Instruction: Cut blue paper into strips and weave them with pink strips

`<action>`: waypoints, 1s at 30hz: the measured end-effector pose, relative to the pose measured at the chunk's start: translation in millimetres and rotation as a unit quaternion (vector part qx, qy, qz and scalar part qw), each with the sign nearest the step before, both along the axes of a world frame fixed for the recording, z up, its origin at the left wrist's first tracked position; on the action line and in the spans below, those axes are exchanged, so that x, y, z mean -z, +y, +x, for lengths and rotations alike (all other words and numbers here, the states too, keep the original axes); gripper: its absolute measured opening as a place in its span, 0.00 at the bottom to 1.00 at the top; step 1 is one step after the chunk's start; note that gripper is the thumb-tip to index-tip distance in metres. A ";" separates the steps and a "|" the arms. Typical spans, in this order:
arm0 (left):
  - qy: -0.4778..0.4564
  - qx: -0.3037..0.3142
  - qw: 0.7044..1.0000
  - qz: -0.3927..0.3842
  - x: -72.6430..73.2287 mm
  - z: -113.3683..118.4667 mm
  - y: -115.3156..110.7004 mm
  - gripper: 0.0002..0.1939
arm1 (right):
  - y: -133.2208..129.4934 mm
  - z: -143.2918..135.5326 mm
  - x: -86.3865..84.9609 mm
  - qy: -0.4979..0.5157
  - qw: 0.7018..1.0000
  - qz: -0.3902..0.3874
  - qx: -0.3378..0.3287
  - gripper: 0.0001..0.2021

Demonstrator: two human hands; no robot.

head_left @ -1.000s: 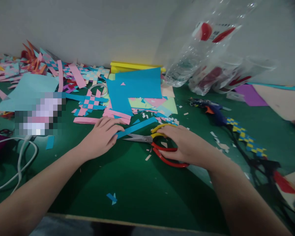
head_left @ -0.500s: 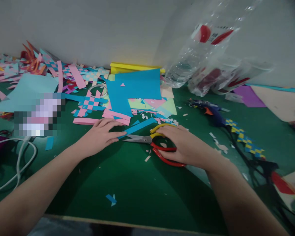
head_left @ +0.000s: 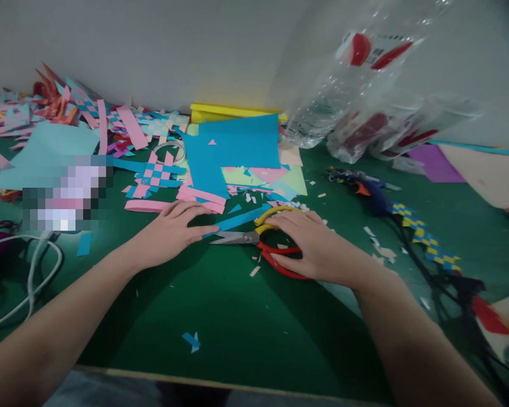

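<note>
My left hand [head_left: 178, 230] pinches the left end of a narrow blue paper strip [head_left: 242, 217] that slants up to the right. Scissors [head_left: 249, 238] with one yellow and one red handle are held in my right hand [head_left: 307, 243], its fingers in the loops. Their blades point left, slightly parted, with the tips close to my left fingertips and along the strip's lower edge. Just behind my left hand lie folded pink strips [head_left: 201, 199] and a pink and blue woven piece [head_left: 155, 176].
Large blue paper [head_left: 241, 141] lies behind my hands. Paper scraps [head_left: 14, 121] are heaped at the back left, near a blurred phone-like object [head_left: 70, 195] with a white cable [head_left: 31, 271]. A clear bottle [head_left: 318, 116] and plastic cups [head_left: 428, 124] stand back right; a woven band [head_left: 426, 237] lies right.
The scissors and my right hand have shifted slightly left and the blades look a little less parted. My left hand stays on the strip. The camera view has moved slightly.
</note>
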State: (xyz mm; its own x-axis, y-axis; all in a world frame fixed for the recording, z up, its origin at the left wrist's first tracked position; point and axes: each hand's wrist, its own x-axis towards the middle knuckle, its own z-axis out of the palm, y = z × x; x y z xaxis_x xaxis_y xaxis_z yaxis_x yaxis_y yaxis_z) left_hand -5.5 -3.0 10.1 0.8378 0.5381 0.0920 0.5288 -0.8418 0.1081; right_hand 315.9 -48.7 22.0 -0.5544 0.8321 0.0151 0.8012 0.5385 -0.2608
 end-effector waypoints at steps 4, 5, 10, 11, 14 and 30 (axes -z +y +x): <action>0.002 0.013 1.000 -0.017 -1.9 -0.3 0.2 0.26 | -0.6 -1.2 0.6 0.016 1.000 0.004 -0.008 0.21; 0.004 0.012 1.000 -0.019 -1.9 -0.4 0.2 0.27 | -0.6 -1.9 1.1 0.017 1.000 0.007 -0.010 0.21; 0.009 0.009 1.000 -0.010 0.1 -0.9 0.1 0.30 | 0.5 -5.4 3.6 0.016 1.000 0.010 -0.020 0.21; 0.011 0.009 1.000 -0.008 0.4 -1.1 0.1 0.30 | 0.9 -5.6 3.9 0.015 1.000 0.008 -0.019 0.22; 0.022 0.006 1.000 0.001 1.2 -1.6 -0.1 0.31 | 1.9 -5.5 3.7 0.016 1.000 -0.001 -0.017 0.23; 0.039 -0.005 0.999 0.008 0.2 -1.0 -2.7 0.31 | 3.3 -5.0 3.0 -0.011 0.999 -0.029 -0.015 0.25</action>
State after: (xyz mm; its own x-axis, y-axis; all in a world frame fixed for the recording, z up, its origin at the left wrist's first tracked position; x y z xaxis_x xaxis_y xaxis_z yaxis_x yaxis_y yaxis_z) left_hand -6.5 -5.7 9.9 0.8377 0.5450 0.0351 0.5431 -0.8381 0.0519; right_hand 310.9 -45.4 19.0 -0.5780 0.8148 -0.0451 0.7912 0.5460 -0.2756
